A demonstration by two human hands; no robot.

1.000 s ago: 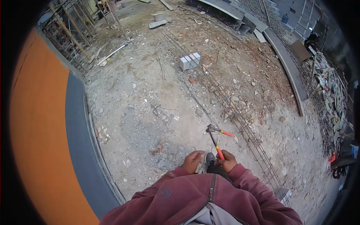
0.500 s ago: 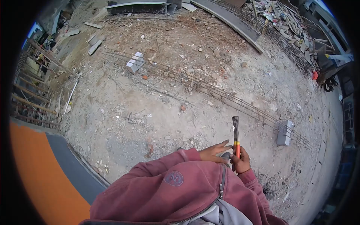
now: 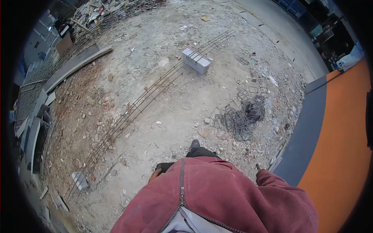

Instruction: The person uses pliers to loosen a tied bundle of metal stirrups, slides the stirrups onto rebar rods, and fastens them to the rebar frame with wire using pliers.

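My left hand [image 3: 154, 175] shows only in part, beside the jacket's left edge and next to my dark trouser leg; its finger shape is unclear. My right hand is almost wholly hidden by the maroon sleeve [image 3: 272, 179]; just a small dark tip [image 3: 258, 167] shows past the cuff, too little to make out. The tying pincers with red and yellow handles cannot be made out now. Ahead lies a long, narrow rebar cage [image 3: 145, 95], resting on a pale block [image 3: 196, 61] at its far end and another block [image 3: 79, 181] at its near left end.
A tangled heap of bent wire stirrups [image 3: 248, 116] lies on the rubble ground at right. An orange and grey wall [image 3: 330, 128] runs along the right side. Boards [image 3: 77, 66] and debris [image 3: 97, 15] lie at left and far left. My shoe [image 3: 195, 144] is ahead of me.
The view has swung right, bringing in the stirrup heap. My hands have parted and dropped to my sides; the pincers in my right hand have gone out of sight.
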